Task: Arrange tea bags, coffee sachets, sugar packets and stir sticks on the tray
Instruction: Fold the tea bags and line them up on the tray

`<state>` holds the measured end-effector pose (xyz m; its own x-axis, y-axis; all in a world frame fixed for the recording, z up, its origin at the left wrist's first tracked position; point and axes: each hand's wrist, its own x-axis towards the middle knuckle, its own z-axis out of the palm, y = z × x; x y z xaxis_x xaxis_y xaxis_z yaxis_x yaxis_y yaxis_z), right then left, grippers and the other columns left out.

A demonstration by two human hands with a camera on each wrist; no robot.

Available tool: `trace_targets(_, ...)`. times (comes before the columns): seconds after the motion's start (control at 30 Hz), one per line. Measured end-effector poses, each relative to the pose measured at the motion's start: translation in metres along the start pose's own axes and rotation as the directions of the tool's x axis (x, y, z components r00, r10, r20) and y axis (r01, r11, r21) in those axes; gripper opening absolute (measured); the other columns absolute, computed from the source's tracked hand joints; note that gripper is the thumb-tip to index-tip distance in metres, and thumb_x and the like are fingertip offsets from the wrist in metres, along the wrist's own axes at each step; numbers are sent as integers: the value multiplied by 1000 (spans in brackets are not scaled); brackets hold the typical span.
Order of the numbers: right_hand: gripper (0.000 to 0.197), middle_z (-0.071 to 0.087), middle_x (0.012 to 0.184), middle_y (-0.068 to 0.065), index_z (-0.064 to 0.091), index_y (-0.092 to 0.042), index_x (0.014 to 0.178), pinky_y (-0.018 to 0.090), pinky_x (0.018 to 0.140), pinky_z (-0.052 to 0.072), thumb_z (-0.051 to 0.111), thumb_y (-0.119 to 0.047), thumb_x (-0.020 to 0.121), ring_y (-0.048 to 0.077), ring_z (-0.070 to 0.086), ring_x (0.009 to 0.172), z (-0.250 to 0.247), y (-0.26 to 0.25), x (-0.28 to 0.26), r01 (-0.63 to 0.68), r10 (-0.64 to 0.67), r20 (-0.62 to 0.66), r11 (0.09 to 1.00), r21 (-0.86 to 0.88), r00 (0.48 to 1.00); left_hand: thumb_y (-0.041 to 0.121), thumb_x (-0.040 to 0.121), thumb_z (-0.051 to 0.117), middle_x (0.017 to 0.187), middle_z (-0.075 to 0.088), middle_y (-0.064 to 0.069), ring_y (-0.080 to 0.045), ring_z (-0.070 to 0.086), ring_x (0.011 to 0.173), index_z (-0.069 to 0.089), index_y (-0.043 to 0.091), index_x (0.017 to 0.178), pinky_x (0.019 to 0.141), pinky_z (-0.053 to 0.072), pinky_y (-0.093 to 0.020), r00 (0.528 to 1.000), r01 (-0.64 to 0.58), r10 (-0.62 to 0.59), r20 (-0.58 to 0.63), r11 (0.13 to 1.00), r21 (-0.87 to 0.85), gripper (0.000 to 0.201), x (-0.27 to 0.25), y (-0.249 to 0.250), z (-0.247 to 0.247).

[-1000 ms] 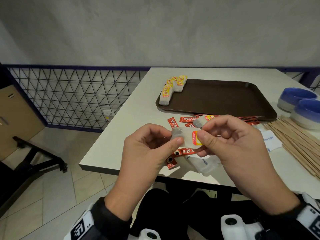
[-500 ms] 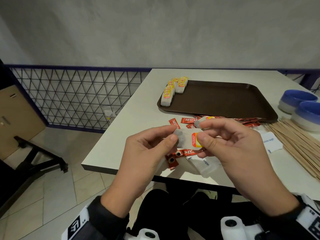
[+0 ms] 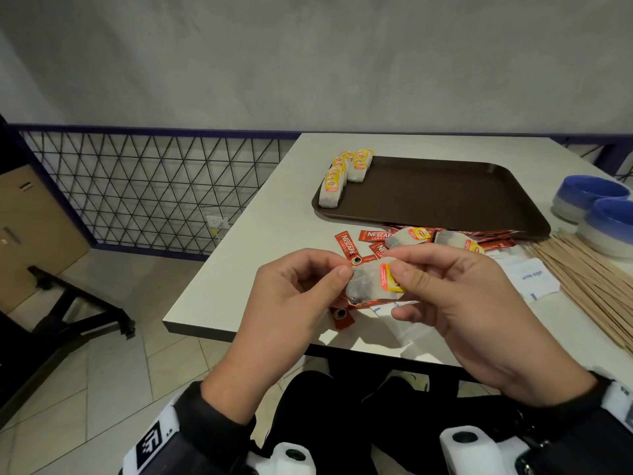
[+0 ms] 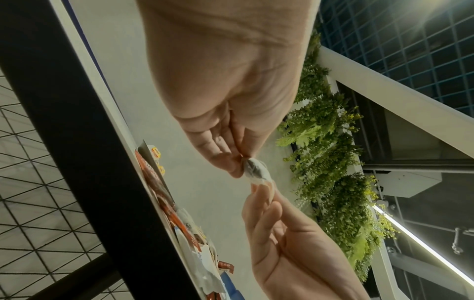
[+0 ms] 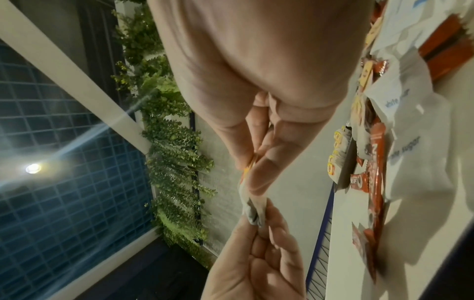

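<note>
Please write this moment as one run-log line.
left hand: pinches tea bag | right hand: pinches its tag end | tray: tea bags only

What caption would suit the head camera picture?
Both hands, left hand and right hand, pinch one tea bag above the table's near edge; the tray waits beyond.

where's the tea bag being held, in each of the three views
Head: the white paper tea bag with red-yellow tag is at centre, pinched between left hand and right hand.
Left wrist: centre, just below the left hand's fingers.
Right wrist: lower centre.
Shared landmark: the red coffee sachets on the white table.
</note>
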<state>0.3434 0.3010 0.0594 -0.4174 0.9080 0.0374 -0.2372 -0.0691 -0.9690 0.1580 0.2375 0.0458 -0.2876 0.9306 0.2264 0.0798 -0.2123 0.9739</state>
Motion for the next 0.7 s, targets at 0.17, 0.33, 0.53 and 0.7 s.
trace_targets(0.17,18,70,72,1,76,-5,91,27,56,61,72,-13,76,12,68,60,-1,4,1,-1,2,-15,999,35,1000,14,97,63,88,73,-5,-20,67,80,73,13,93,71,57,-26,1000,-1,-1,24,998,63,11,0,-4,-1)
trace_targets(0.33,13,68,78,7,75,-6,89,27,58,62,71,-12,78,16,69,65,0,8,2,8,-5,-53,999,52,999,7,97,60,79,72,-12,-22,66,71,67,1,95,72,60,-32,998,32,-29,60,999,-39,10,-3,-5,1)
trace_targets(0.53,11,69,76,6,72,-5,92,26,60,62,70,-8,82,18,71,64,1,10,1,44,-37,-68,994,104,997,13,86,63,78,72,-23,-21,70,64,64,-4,97,70,61,-30,983,166,-135,127,944,-284,21,-4,1,4)
trace_targets(0.7,20,70,86,11,75,-8,100,28,60,62,72,-11,80,23,74,74,-2,10,0,29,-25,-54,998,64,998,13,74,71,78,71,-21,-23,70,65,68,1,96,66,59,-25,984,175,-155,87,920,-352,25,-1,1,5)
